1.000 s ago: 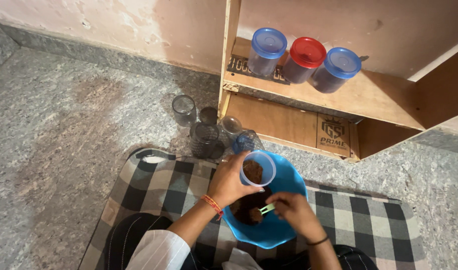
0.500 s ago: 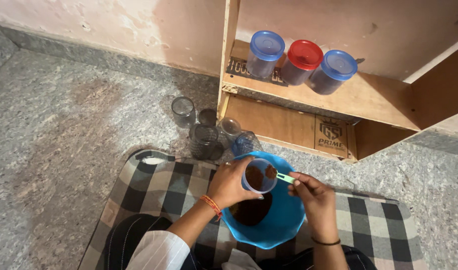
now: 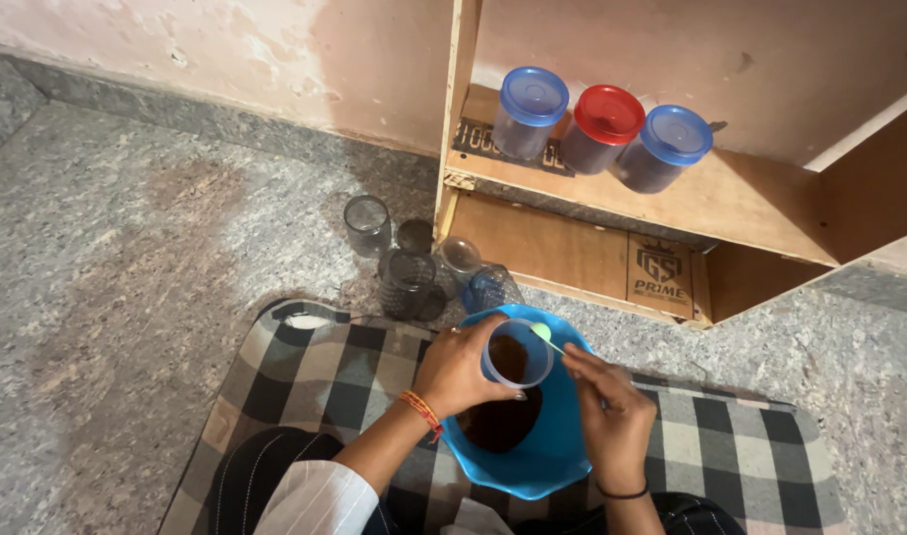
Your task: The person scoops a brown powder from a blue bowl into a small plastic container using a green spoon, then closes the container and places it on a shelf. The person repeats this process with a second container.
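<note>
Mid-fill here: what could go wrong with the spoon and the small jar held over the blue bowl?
1. The left hand holds the small clear plastic jar tilted above the blue plastic bowl; more tilt could tip out its brown powder.
2. The right hand brings the light green spoon to the narrow rim, so powder may miss it.
3. The empty clear jars standing close behind could get knocked.

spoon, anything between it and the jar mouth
Nothing visible. The spoon, held in the right hand, has its tip right at the open rim of the jar, which the left hand holds over the blue bowl.
</note>
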